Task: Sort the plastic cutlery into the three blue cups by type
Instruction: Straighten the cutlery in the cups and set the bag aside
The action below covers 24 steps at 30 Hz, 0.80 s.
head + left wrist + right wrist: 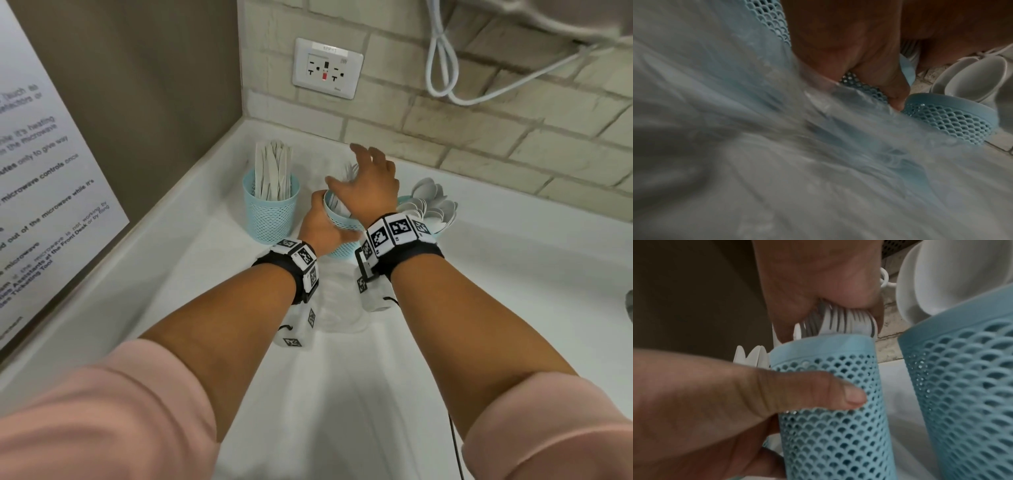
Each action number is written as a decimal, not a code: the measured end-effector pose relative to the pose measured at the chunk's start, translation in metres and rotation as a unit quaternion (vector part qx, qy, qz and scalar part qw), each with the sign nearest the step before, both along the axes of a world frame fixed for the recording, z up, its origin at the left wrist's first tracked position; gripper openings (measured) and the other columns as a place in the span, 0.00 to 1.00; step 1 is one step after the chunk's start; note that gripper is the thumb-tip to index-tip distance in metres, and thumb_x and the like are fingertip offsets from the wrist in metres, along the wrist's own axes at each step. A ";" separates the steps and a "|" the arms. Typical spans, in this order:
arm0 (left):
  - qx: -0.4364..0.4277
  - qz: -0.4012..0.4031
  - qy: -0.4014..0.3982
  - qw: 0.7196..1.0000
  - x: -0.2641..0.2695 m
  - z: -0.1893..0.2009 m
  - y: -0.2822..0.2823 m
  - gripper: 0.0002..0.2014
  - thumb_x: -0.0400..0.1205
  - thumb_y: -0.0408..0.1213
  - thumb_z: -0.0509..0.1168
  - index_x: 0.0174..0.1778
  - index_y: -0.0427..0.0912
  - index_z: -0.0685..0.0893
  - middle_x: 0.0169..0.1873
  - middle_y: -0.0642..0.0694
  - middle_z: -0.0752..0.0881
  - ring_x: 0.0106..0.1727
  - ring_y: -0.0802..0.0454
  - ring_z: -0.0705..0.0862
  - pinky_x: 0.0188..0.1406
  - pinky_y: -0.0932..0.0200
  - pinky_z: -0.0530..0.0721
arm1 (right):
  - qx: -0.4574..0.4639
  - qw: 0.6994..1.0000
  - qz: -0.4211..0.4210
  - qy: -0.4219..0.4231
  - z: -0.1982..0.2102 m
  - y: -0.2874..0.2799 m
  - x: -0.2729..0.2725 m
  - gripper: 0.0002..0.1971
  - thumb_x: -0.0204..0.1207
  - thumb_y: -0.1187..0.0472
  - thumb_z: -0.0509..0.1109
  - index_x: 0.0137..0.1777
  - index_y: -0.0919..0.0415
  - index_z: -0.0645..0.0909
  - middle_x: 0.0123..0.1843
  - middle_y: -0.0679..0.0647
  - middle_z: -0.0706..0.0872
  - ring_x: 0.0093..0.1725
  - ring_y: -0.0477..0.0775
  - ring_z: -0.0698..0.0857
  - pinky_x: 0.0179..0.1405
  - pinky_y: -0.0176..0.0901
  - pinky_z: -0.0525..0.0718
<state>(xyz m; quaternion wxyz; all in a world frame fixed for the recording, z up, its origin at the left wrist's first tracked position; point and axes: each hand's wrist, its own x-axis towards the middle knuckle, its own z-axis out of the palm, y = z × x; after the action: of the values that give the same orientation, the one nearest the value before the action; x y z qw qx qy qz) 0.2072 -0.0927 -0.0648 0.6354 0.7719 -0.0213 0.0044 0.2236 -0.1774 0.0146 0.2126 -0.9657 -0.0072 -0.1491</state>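
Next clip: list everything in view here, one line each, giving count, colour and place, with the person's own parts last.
Mesh cups: three, light blue, in a row on the counter near the back wall.
Knives: a bunch, white, upright in the left cup.
Forks: a bunch, white, in the middle cup.
Spoons: a bunch, white, in the right cup.
Counter: one, white.
Outlet: one, white, on the brick wall.
Cable: white, hanging at upper right.
Notice: one, white, printed, on the left wall.
Left hand: grips the middle cup.
Right hand: over the forks; whether it grips them is unclear.
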 end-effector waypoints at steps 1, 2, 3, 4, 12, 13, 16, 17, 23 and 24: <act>0.001 0.001 0.002 1.000 0.000 0.000 0.000 0.47 0.65 0.32 0.80 0.75 0.40 0.59 0.59 0.46 0.77 0.62 0.49 0.79 0.61 0.56 0.78 | -0.036 0.999 0.011 0.021 0.001 0.001 0.002 0.39 0.68 0.39 0.69 0.78 0.47 0.63 0.79 0.55 0.65 0.76 0.62 0.65 0.69 0.58 0.72; 0.002 -0.002 0.002 1.000 0.001 0.000 0.000 0.47 0.64 0.32 0.81 0.74 0.39 0.59 0.58 0.47 0.77 0.61 0.50 0.79 0.59 0.58 0.78 | -0.070 0.996 0.037 0.032 0.003 0.001 0.004 0.38 0.68 0.38 0.69 0.78 0.47 0.64 0.78 0.55 0.68 0.75 0.62 0.66 0.68 0.57 0.73; 0.001 -0.007 0.001 1.000 0.001 -0.001 0.001 0.47 0.64 0.32 0.81 0.73 0.39 0.59 0.57 0.48 0.77 0.60 0.50 0.79 0.57 0.60 0.77 | -0.096 0.992 0.070 0.035 0.003 0.001 0.006 0.36 0.69 0.39 0.69 0.76 0.48 0.67 0.75 0.54 0.72 0.73 0.61 0.70 0.65 0.54 0.75; -0.003 -0.011 -0.001 1.000 0.001 -0.002 0.002 0.47 0.63 0.33 0.82 0.72 0.39 0.60 0.57 0.49 0.77 0.60 0.50 0.79 0.56 0.61 0.77 | -0.103 0.990 0.091 0.036 0.004 0.000 0.009 0.32 0.70 0.40 0.69 0.74 0.49 0.71 0.71 0.54 0.75 0.69 0.59 0.73 0.62 0.51 0.76; -0.008 -0.003 -0.002 1.000 0.004 -0.007 0.001 0.49 0.60 0.34 0.84 0.72 0.42 0.60 0.57 0.50 0.80 0.59 0.50 0.82 0.60 0.55 0.81 | -0.045 0.995 0.076 -0.055 -0.007 -0.006 0.005 0.21 0.75 0.42 0.65 0.59 0.57 0.80 0.56 0.56 0.83 0.58 0.59 0.79 0.48 0.46 0.75; -0.010 -0.006 -0.002 1.000 0.004 -0.008 0.001 0.50 0.59 0.35 0.84 0.72 0.43 0.60 0.58 0.50 0.80 0.60 0.50 0.81 0.63 0.53 0.81 | -0.027 0.997 0.049 -0.048 -0.007 -0.007 0.005 0.23 0.74 0.41 0.65 0.62 0.56 0.79 0.59 0.56 0.82 0.60 0.60 0.78 0.49 0.47 0.76; -0.002 -0.009 0.006 1.000 0.005 -0.008 0.002 0.51 0.60 0.35 0.84 0.74 0.45 0.59 0.58 0.51 0.79 0.60 0.52 0.80 0.63 0.55 0.80 | -0.047 0.996 0.074 -0.035 -0.007 -0.007 0.005 0.24 0.74 0.43 0.66 0.67 0.51 0.76 0.60 0.55 0.82 0.59 0.61 0.79 0.48 0.47 0.77; 0.000 -0.010 0.006 1.000 0.005 -0.008 0.002 0.51 0.59 0.36 0.84 0.74 0.45 0.59 0.58 0.51 0.79 0.60 0.52 0.80 0.63 0.55 0.80 | -0.055 0.993 0.094 -0.039 -0.006 -0.007 0.004 0.22 0.74 0.44 0.66 0.65 0.51 0.77 0.58 0.55 0.83 0.57 0.60 0.81 0.47 0.47 0.78; 0.025 -0.014 -0.004 1.000 0.008 -0.008 0.006 0.51 0.59 0.37 0.84 0.73 0.44 0.60 0.62 0.47 0.79 0.61 0.51 0.80 0.63 0.56 0.80 | 0.075 0.983 0.078 -0.149 -0.006 -0.020 -0.001 0.17 0.74 0.50 0.69 0.59 0.57 0.82 0.54 0.57 0.83 0.59 0.59 0.77 0.50 0.45 0.76; 0.030 -0.015 -0.005 0.999 0.009 -0.008 0.006 0.52 0.58 0.38 0.84 0.73 0.44 0.59 0.63 0.47 0.79 0.62 0.51 0.80 0.64 0.54 0.80 | 0.059 0.986 0.071 -0.137 -0.007 -0.018 -0.001 0.17 0.75 0.50 0.68 0.60 0.57 0.83 0.56 0.57 0.83 0.61 0.60 0.75 0.53 0.47 0.77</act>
<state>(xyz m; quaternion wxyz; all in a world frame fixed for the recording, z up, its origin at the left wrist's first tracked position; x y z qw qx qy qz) 0.2160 -0.0871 -0.0731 0.6122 0.7899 -0.0362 -0.0017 0.2228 -0.1958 0.0076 0.2760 -0.9191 -0.0957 -0.2645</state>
